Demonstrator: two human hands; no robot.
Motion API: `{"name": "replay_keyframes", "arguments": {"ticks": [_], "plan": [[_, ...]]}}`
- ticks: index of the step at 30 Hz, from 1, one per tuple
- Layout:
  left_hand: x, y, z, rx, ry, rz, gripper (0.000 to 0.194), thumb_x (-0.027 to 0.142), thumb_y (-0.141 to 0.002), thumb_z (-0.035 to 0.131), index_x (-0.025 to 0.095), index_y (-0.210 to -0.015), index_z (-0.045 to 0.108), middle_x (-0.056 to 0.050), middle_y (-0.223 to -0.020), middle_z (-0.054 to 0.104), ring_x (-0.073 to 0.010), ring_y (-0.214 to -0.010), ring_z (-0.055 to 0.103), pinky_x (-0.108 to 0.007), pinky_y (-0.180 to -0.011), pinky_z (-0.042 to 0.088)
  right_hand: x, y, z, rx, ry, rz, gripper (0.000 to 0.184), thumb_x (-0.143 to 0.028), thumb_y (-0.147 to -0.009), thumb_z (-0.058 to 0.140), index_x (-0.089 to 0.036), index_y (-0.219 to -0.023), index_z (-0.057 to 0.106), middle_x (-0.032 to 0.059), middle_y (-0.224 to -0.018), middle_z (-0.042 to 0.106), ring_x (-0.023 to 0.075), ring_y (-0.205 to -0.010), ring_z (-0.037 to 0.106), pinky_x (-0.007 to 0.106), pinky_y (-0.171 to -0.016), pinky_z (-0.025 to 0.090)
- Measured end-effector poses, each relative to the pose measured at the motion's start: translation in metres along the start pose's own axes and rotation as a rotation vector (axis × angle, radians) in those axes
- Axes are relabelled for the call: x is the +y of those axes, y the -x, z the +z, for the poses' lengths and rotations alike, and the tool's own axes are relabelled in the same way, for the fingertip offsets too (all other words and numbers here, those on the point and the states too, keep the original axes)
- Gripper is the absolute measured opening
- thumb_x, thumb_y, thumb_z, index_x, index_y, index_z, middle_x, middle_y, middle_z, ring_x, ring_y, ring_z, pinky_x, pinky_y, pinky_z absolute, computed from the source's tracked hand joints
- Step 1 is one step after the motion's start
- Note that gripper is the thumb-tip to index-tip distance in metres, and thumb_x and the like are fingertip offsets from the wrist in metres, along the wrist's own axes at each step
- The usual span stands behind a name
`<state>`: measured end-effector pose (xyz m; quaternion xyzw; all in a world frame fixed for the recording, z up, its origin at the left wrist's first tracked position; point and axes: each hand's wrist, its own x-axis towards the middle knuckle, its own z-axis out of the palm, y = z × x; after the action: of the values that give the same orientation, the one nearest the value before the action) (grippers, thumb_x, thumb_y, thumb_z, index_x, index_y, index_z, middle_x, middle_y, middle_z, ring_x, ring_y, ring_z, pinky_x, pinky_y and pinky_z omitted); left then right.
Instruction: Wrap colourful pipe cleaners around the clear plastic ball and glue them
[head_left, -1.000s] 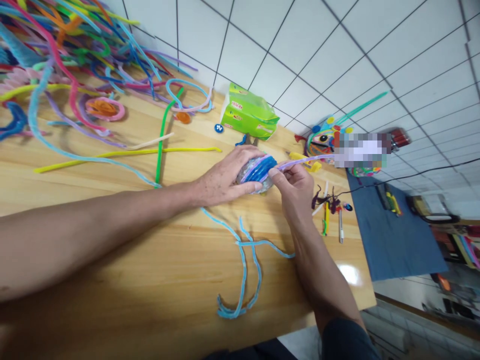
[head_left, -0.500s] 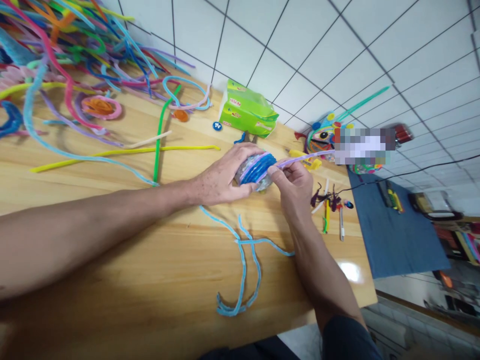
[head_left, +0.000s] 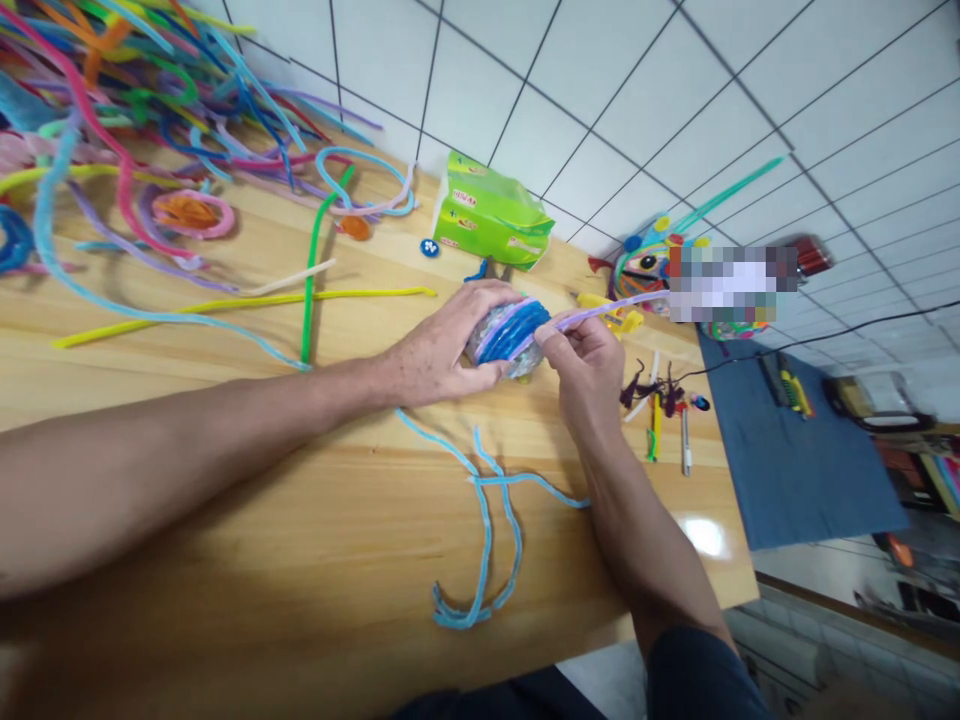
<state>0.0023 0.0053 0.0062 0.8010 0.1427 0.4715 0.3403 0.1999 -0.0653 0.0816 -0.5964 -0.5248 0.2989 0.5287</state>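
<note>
My left hand (head_left: 461,345) is wrapped round a rounded, clear-looking object (head_left: 526,362) banded with blue and purple pipe cleaners. What the object is under the bands I cannot make out. Thumb and fingers of my right hand (head_left: 587,355) pinch a purple pipe cleaner (head_left: 637,302) against the object's right side, and its free length runs off to the right. Light blue pipe cleaners (head_left: 486,540) lie on the wooden table (head_left: 300,550) between my forearms. Just beyond the hands lies a yellow tool (head_left: 622,318), partly hidden.
A heap of coloured pipe cleaners (head_left: 172,100) fills the far left. By the tiled wall stand a green tissue pack (head_left: 491,215) and a decorated figure (head_left: 645,265). On the right are a white pen (head_left: 685,445), a black cable (head_left: 825,322) and a dark blue mat (head_left: 795,470).
The banded object appears turned slightly in my left hand. My right hand keeps its pinch on the purple pipe cleaner, and the view has shifted a little.
</note>
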Motion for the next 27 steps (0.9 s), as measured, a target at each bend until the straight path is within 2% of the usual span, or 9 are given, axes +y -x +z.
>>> {"name": "replay_keyframes", "arguments": {"ticks": [4, 8, 17, 27], "plan": [[-0.001, 0.001, 0.000, -0.001, -0.027, 0.052, 0.072, 0.033, -0.096, 0.080, 0.023, -0.162, 0.052, -0.019, -0.162, 0.063, -0.0376, -0.158, 0.060, -0.061, -0.135, 0.052, -0.001, 0.000, 0.000, 0.003, 0.010, -0.004, 0.021, -0.041, -0.077, 0.083, -0.024, -0.079, 0.070, -0.0046, -0.068, 0.064, 0.0127, -0.062, 0.053, 0.027, -0.058, 0.045], [-0.002, 0.000, 0.000, -0.012, -0.044, 0.039, 0.073, 0.033, -0.096, 0.081, 0.024, -0.162, 0.051, -0.018, -0.162, 0.064, -0.0370, -0.158, 0.060, -0.060, -0.134, 0.052, 0.001, 0.000, 0.001, 0.010, 0.012, -0.011, 0.022, -0.042, -0.077, 0.083, -0.024, -0.079, 0.070, -0.0044, -0.068, 0.064, 0.0126, -0.062, 0.053, 0.027, -0.058, 0.044], [-0.001, 0.000, 0.000, -0.017, -0.042, 0.044, 0.072, 0.032, -0.096, 0.080, 0.025, -0.162, 0.052, -0.017, -0.162, 0.064, -0.0379, -0.160, 0.058, -0.062, -0.136, 0.050, 0.004, 0.001, -0.001, -0.009, 0.028, -0.005, 0.025, -0.045, -0.079, 0.085, -0.025, -0.082, 0.069, -0.0038, -0.071, 0.065, 0.0141, -0.065, 0.057, 0.028, -0.060, 0.048], [-0.005, 0.001, 0.000, -0.060, 0.004, 0.018, 0.072, 0.049, -0.103, 0.076, 0.027, -0.166, 0.050, -0.018, -0.169, 0.060, -0.0411, -0.166, 0.054, -0.068, -0.139, 0.045, 0.009, 0.002, 0.000, -0.001, 0.038, -0.053, 0.021, -0.042, -0.081, 0.084, -0.027, -0.081, 0.070, -0.0044, -0.070, 0.064, 0.0146, -0.065, 0.056, 0.029, -0.060, 0.047]]}}
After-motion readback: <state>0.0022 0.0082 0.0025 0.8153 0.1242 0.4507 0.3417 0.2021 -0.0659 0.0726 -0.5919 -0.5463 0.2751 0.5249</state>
